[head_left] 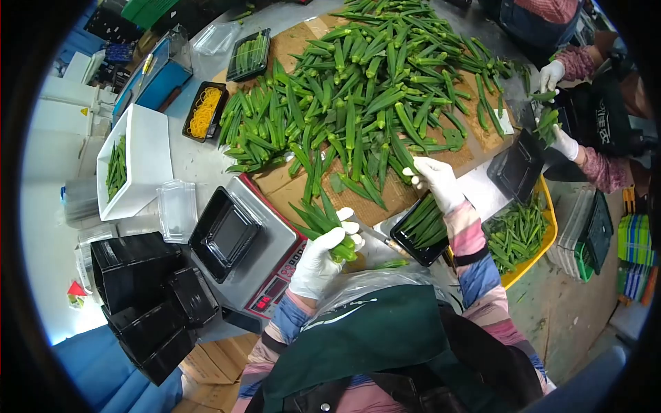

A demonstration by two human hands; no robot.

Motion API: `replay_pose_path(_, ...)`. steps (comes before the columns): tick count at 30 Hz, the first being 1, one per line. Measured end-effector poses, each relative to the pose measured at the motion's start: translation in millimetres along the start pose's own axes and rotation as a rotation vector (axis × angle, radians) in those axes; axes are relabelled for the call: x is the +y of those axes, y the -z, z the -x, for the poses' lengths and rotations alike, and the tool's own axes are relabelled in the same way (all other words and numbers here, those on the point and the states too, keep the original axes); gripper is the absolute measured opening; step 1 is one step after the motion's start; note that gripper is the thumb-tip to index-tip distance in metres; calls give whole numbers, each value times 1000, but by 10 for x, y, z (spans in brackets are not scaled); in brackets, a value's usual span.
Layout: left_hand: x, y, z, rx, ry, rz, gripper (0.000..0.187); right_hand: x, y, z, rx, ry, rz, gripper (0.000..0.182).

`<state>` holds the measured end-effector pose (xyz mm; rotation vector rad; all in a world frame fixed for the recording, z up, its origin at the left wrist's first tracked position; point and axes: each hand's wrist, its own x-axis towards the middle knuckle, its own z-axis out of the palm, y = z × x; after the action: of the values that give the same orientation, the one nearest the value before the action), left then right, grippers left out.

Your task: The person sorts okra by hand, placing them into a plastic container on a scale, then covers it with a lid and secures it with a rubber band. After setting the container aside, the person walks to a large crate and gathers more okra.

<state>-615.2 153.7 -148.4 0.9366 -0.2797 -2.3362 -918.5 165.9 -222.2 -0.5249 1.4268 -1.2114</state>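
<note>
My left hand (323, 258), in a white glove, is closed around a small bunch of okra pods (320, 221), just right of the scale. My right hand (438, 183), gloved the same way, is at the near edge of a large okra pile (365, 89), its fingers curled next to the pods. What those fingers hold, if anything, I cannot make out. Below the right wrist stands a black tray (428, 255) with okra lined up in it. A knife-like tool (385, 241) lies between my hands, partly hidden. An empty black tray (227, 234) rests on the scale (256, 292).
Stacked black trays (131, 275) and a white foam box (153, 162) are at left. A tray of orange strips (204, 112) and a filled okra tray (249, 55) stand farther back. At right are a yellow crate (551, 224) and a co-worker's gloved hands (564, 143) holding okra.
</note>
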Motion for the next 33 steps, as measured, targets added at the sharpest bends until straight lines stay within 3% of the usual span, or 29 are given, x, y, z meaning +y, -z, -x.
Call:
replay_pose_path(7,-38,-84,-63,-59,40,27,59,-27,-46,368,-93,-84,-432,30)
replay_pose_path(10,-19,-241,-65,-125,0,21,60,-178,-443,607,38,50,35,30)
replay_pose_path(12,-60,-201,-121,-142,-13,65,60,-53,-690,734,-50,159,162,26)
replay_pose_path(14,-61,-163,-139,-130,-10,113,59,25,-902,796,-45,814,792,23)
replay_pose_path(17,11,-149,-94,-72,-26,204,60,-27,-804,656,-181,516,447,21)
replay_pose_path(18,39,-113,-61,-34,-36,195,64,-61,-730,542,-61,466,537,20)
replay_pose_path(20,64,-69,-22,-4,-43,188,62,153,-501,131,305,643,1229,28)
replay_pose_path(22,68,-58,-10,-14,-28,159,62,136,-419,-88,307,419,1568,38)
replay_pose_path(23,77,-49,-5,-17,-22,145,62,156,-396,-168,305,416,1549,37)
replay_pose_path(27,66,-26,-3,-42,-7,137,62,224,-475,-390,277,491,1346,26)
replay_pose_path(30,64,-23,-24,-45,4,123,62,371,-483,-664,205,798,1446,23)
replay_pose_path(33,99,-54,19,-20,-11,104,61,300,-394,-718,96,780,1516,25)
